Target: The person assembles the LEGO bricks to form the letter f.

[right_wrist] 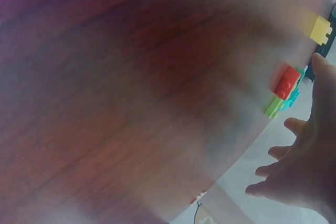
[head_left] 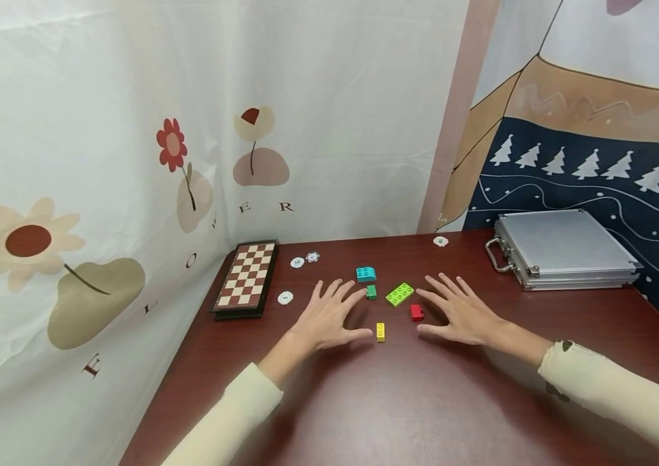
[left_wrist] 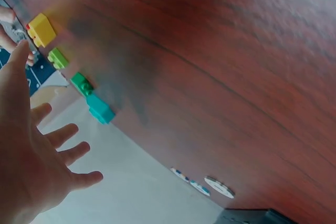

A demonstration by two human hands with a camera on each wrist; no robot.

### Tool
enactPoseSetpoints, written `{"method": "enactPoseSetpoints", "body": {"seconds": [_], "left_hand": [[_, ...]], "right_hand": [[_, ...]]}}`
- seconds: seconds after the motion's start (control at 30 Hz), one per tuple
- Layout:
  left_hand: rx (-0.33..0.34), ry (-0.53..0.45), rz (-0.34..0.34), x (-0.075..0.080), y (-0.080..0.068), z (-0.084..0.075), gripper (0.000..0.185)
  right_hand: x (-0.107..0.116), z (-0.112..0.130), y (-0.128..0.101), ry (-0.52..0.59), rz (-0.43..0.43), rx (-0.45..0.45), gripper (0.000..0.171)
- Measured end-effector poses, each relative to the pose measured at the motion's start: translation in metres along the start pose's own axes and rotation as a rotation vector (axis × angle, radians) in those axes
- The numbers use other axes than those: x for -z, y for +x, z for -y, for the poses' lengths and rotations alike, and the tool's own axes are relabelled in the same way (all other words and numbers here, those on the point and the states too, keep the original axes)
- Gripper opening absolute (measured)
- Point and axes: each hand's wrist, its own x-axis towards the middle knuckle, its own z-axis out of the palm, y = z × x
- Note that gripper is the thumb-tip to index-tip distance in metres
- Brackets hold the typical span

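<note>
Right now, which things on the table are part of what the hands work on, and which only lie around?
In hand: teal brick, dark green brick, lime brick, red brick, yellow brick.

Lying about: chessboard, poker chips, metal case.

chip markings [head_left: 285,298] unreadable, right-wrist view blurred

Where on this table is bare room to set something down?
Bare: the near table in front of both hands, and the strip between the red brick and the case. Crowded: the bricks between the hands, and the chips by the chessboard.
</note>
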Motion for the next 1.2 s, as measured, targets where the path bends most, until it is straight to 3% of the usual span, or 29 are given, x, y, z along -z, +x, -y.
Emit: {"method": "enactPoseSetpoints", "body": {"seconds": [0.43,0.77,0.97,1.2], "left_hand": [[-0.042,-0.009,0.042,-0.009,0.001,-0.019,0.088],[-0.082,-0.043,0.075,-0.015,0.001,-0.027,0.072],[-0.086,-0.132,0.069,-0.015,0.002,-0.030,0.062],[-0.036,-0.290,0.083,-0.013,0.004,-0.032,0.051]], "right_hand": [[-0.001,0.004,0.001,0.039,0.016,0.007,0.075],[-0.006,0.003,0.004,0.040,0.007,0.047,0.062],[-0.008,0.004,0.008,0.054,-0.003,0.055,0.058],[-0.007,0.004,0.014,0.118,0.011,0.048,0.047]]}}
